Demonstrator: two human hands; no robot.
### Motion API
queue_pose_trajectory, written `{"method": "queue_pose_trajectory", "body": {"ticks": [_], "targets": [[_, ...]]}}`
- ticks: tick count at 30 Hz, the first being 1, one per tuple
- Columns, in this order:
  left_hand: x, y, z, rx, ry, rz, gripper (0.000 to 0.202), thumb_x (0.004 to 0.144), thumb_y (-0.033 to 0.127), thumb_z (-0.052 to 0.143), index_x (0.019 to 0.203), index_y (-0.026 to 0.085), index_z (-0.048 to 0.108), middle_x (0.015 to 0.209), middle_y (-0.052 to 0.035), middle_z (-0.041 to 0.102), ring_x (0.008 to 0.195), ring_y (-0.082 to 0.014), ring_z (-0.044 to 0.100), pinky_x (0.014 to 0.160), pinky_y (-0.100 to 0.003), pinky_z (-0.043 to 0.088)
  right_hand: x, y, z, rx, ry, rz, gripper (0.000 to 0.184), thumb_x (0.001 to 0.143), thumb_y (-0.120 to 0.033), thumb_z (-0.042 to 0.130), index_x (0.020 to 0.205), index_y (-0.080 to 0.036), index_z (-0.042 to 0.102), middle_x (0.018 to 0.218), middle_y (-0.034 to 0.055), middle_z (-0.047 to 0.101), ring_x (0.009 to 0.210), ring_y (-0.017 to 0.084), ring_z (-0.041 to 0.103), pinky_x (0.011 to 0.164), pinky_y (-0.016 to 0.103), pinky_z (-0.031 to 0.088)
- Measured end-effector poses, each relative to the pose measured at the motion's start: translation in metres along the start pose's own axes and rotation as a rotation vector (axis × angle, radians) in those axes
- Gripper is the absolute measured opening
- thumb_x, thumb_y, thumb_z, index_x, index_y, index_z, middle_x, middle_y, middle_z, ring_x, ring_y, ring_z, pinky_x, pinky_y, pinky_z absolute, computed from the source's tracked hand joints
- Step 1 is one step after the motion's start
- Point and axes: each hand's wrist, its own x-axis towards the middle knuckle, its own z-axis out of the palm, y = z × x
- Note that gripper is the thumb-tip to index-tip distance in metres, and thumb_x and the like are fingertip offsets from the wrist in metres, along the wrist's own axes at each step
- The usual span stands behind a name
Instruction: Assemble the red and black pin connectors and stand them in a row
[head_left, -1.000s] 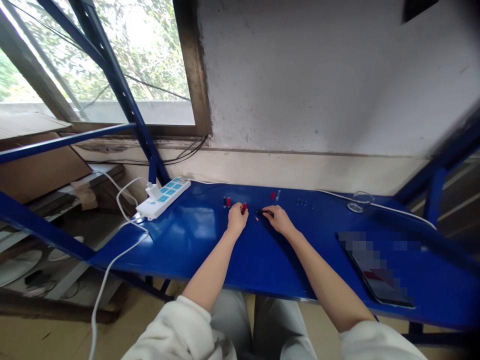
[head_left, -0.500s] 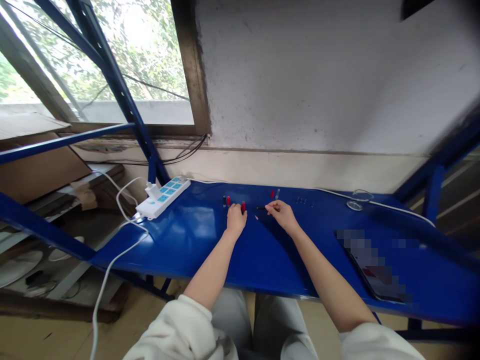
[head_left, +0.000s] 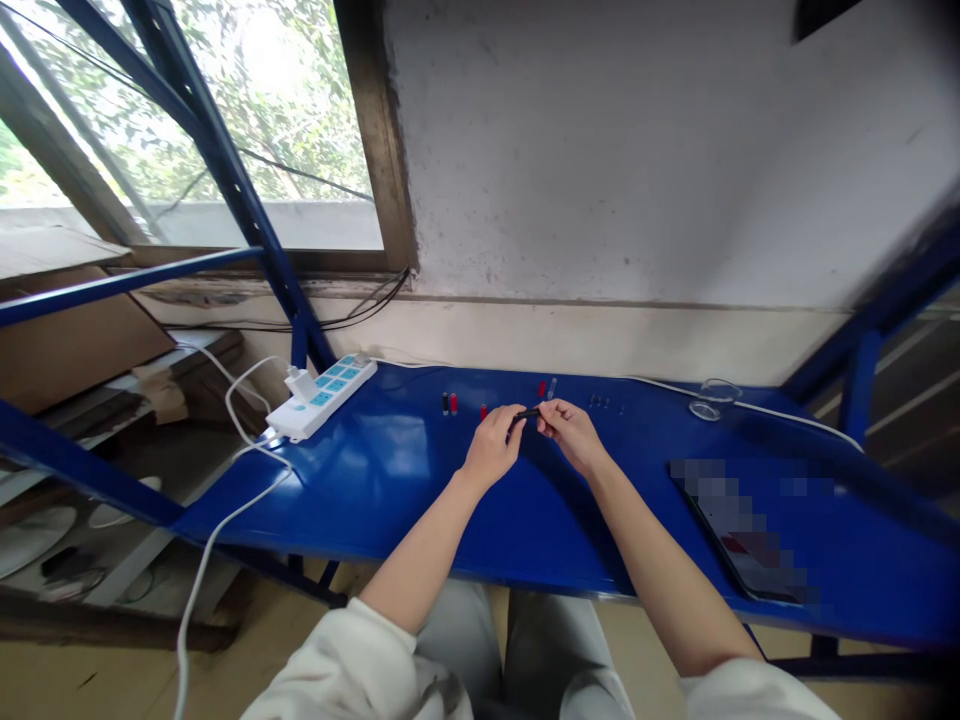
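Both hands meet over the middle of the blue table (head_left: 390, 470). The left hand (head_left: 491, 450) and right hand (head_left: 574, 435) each pinch one end of a small black piece (head_left: 527, 413) with their fingertips, holding it just above the tabletop. Only this one piece is being worked, so the job looks to be at an early or middle stage. The others stand untouched: a black and red pair (head_left: 448, 403) to the far left, a red piece (head_left: 484, 411) beside the left hand, and a red piece (head_left: 541, 389) and clear piece (head_left: 552, 387) beyond the hands. A power strip (head_left: 322, 398) lies far left.
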Motion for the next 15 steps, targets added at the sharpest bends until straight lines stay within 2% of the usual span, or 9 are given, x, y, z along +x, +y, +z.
{"method": "queue_pose_trajectory", "body": {"ticks": [6, 15], "targets": [[-0.0012, -0.0082, 0.0051, -0.044, 0.009, -0.080, 0.022, 0.088, 0.028, 0.037, 0.098, 0.019, 0.054, 0.091, -0.0059, 0.062, 0.078, -0.0137, 0.060, 0.075, -0.027, 0.048, -0.0008, -0.0022, 0.0018, 0.040, -0.004, -0.009, 0.031, 0.064, -0.046, 0.067, 0.066, -0.017, 0.056, 0.052, -0.0010, 0.057, 0.045, 0.008, 0.042, 0.045, 0.022, 0.031], [-0.0002, -0.0007, -0.0009, 0.035, -0.041, -0.158, 0.022, 0.088, 0.030, 0.034, 0.089, 0.018, 0.052, 0.074, -0.0039, 0.060, 0.068, -0.0134, 0.058, 0.066, -0.025, 0.043, -0.0006, -0.0013, 0.0039, -0.034, 0.001, -0.026, 0.031, 0.064, -0.047, 0.066, 0.067, -0.017, 0.057, 0.054, 0.0001, 0.059, 0.046, 0.008, 0.043, 0.046, 0.022, 0.033]]}}
